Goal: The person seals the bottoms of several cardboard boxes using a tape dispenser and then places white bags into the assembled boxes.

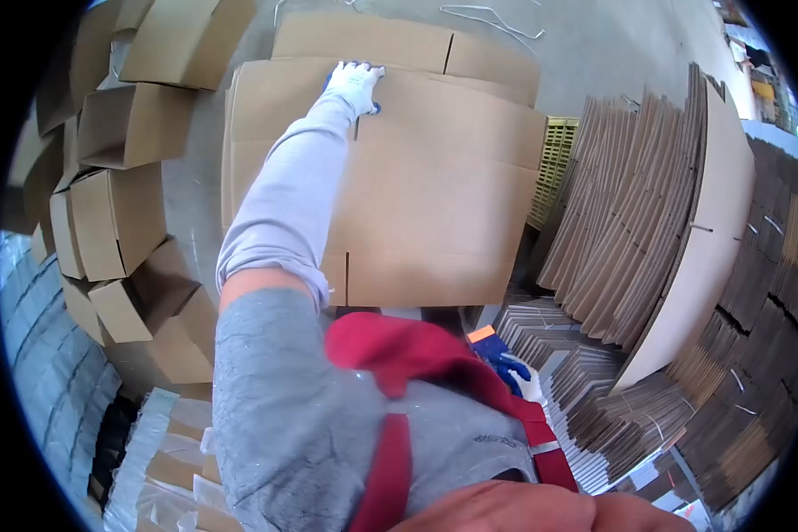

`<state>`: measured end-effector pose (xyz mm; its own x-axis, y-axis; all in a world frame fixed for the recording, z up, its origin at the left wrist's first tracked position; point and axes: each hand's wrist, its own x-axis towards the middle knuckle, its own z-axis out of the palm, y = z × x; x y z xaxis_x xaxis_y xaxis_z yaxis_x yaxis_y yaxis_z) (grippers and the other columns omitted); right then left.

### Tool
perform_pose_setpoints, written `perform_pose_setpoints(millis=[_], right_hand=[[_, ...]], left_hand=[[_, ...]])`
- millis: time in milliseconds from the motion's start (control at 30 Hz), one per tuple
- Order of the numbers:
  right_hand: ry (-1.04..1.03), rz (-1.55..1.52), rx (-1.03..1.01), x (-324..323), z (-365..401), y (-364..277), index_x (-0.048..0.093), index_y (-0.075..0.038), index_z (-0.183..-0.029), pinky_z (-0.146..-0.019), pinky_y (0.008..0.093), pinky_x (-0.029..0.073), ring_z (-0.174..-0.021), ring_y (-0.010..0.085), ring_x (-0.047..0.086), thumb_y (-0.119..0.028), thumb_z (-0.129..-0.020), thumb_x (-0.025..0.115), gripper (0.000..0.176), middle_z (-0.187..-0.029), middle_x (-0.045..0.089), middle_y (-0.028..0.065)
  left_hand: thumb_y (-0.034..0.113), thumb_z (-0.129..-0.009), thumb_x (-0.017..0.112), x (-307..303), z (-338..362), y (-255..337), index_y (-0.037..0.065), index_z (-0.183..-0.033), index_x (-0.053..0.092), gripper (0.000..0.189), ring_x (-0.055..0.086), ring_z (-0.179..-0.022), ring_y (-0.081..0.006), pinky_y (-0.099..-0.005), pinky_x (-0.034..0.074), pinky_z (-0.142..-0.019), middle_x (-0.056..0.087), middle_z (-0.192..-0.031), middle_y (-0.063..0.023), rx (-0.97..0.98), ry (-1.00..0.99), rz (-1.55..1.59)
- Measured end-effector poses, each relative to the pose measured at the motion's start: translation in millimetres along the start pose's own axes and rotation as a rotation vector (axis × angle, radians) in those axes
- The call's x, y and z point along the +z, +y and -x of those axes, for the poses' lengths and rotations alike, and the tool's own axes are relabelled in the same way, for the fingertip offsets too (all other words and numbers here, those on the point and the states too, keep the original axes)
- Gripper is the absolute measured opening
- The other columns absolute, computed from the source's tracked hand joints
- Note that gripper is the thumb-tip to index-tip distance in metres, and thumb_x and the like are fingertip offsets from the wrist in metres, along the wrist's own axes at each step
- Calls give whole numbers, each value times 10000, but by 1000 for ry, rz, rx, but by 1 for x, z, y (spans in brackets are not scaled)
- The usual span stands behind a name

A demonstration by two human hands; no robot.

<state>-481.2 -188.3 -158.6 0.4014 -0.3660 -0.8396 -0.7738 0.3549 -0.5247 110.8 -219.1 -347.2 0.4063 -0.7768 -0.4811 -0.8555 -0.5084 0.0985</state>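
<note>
Cardboard sheet [434, 195], flat, topmost of a floor stack, far edge clasped by the gloved left hand [356, 84] at full reach, seemingly for leverage; right hand [516, 377] low beside 1 row of leaning sheets [647, 222], its grip hidden, cannot tell.

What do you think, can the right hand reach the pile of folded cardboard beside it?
Probably yes. The right hand hangs low, right next to the pile of folded cardboard, and nothing seems to lie between them. The left hand is far off, on the big cardboard sheet.
</note>
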Motion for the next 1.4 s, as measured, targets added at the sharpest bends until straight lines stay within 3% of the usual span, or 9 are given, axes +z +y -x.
perform_pose_setpoints(millis=[233,333,433,667,767,933,1167,1367,1400], right_hand=[[208,14,-426,-76,-14,-78,537,49,-1170,-914,328,437,-1011,219,571,-174,-849,559,392,-1124,595,133],[403,-225,-763,-98,26,-191,554,43,-1154,-925,340,426,-1046,243,558,-229,-862,525,400,-1137,591,164],[387,248,-1109,-136,86,-322,552,53,-1146,-848,281,462,-985,206,584,-87,-884,471,308,-1135,586,154],[379,916,-1434,16,29,-412,668,-183,-978,-718,364,494,-821,300,623,-309,-775,658,238,-907,637,148],[312,1191,-1370,103,2,-423,671,-195,-966,-772,414,478,-879,298,617,-520,-793,560,385,-911,645,140],[192,1380,-1329,151,-35,-442,653,-161,-961,-775,408,474,-912,253,612,-474,-785,562,371,-1156,551,63],[328,1403,-1347,45,-60,-481,626,-162,-1082,-792,420,458,-915,315,587,-496,-795,587,443,-950,615,160],[170,1387,-1335,-34,-57,-390,617,-186,-1100,-772,418,461,-906,332,586,-381,-756,655,398,-1009,584,169],[228,1459,-1387,-26,-45,-383,619,-184,-1095,-772,420,455,-900,324,590,-381,-755,653,395,-997,582,170]], left_hand=[[392,-650,755,-112,70,-4,100,-1198,530,661,558,-1067,-276,-351,443,-902,607,-1122,-117,101,-61,180],[370,-641,751,-187,156,35,87,-1091,586,556,564,-1032,-301,-363,452,-869,617,-1073,-129,234,-31,173],[276,-640,743,-270,299,74,97,-935,630,363,567,-980,-298,-378,436,-871,613,-1030,-114,407,100,10],[219,-679,675,-243,372,103,111,-844,670,197,522,-1044,-254,-427,399,-867,581,-1051,-75,267,428,-184],[237,-712,644,-204,374,174,120,-863,653,191,585,-849,-241,-390,448,-714,611,-851,-62,700,722,11],[403,-616,701,-207,368,193,162,-756,647,283,613,-813,-221,-377,439,-660,638,-763,-36,411,579,-81],[492,-568,713,-222,426,160,181,-670,652,333,633,-693,-215,-362,458,-615,645,-672,-5,296,523,-77],[415,-535,814,-169,465,45,150,-834,696,417,645,-764,-203,-318,497,-692,674,-799,-15,-185,157,285],[375,-586,821,-198,469,61,110,-1062,649,571,635,-903,-211,-304,490,-791,669,-965,-78,-239,-125,431]])
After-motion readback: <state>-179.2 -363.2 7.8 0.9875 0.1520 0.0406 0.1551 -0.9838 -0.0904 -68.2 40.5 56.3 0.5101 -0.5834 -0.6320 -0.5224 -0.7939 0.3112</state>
